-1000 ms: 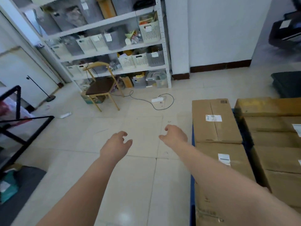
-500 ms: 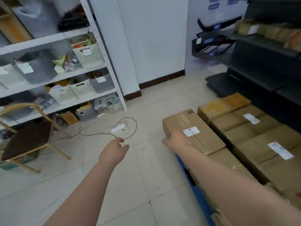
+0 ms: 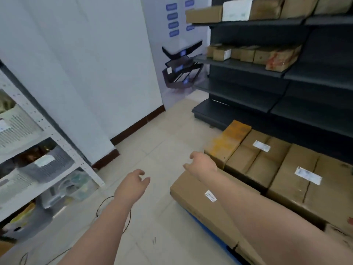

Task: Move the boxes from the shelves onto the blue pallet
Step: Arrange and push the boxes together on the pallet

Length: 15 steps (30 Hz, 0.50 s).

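Note:
Several brown cardboard boxes (image 3: 257, 161) lie packed on the blue pallet (image 3: 206, 226) at the lower right; only a strip of the pallet's edge shows. More boxes (image 3: 254, 53) stand on the middle level of the dark shelves (image 3: 248, 88), and others (image 3: 204, 14) on the top level. My left hand (image 3: 131, 186) hovers over the floor, fingers loosely curled, holding nothing. My right hand (image 3: 202, 165) hangs above the near corner of the long front box (image 3: 200, 199), fingers relaxed and empty.
A white rack (image 3: 63, 144) with baskets stands at the left. A black cable (image 3: 107, 205) runs across the tiled floor. A white wall with a dark skirting board (image 3: 137, 125) sits ahead. Black stacked trays (image 3: 181, 66) stand beyond the dark shelves.
My view has swung to the right, off the chair and white rack and onto the dark shelves. Both hands stay stretched out in front and empty.

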Available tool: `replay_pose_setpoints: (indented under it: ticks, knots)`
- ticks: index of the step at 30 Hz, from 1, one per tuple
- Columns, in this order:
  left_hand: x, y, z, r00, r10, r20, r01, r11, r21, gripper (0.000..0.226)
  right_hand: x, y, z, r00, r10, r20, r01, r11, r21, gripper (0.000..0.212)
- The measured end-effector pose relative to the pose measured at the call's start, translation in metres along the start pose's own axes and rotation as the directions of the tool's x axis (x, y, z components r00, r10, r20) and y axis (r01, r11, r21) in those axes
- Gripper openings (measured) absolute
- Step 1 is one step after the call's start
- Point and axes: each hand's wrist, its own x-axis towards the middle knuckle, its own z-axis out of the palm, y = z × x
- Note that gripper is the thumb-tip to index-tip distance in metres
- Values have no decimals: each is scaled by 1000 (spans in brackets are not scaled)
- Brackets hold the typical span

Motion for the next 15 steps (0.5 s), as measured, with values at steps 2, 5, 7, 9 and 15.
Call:
replay_pose_setpoints:
  ticks: [2, 5, 7, 9, 15]
  knots:
    - [53, -1, -12, 999, 38, 25, -38, 999, 8, 36, 34, -16, -4, 999, 44, -31, -44, 999, -10, 43]
    - [129, 9, -18, 988, 124, 89, -125, 992, 7, 37, 80, -31, -9, 984, 155, -87, -153, 988, 31, 44]
    - [178, 19, -17, 969, 210, 130, -212, 977, -3, 37, 109, -39, -10, 965, 227, -132, -220, 973, 68, 42]
    - [221, 29, -15, 937, 301, 176, -304, 952, -9, 36, 130, -46, -8, 933, 317, -171, -304, 947, 101, 36]
    - [317, 59, -11, 829, 430, 358, -459, 889, -4, 35, 168, -65, 6, 805, 559, -200, -508, 823, 253, 29]
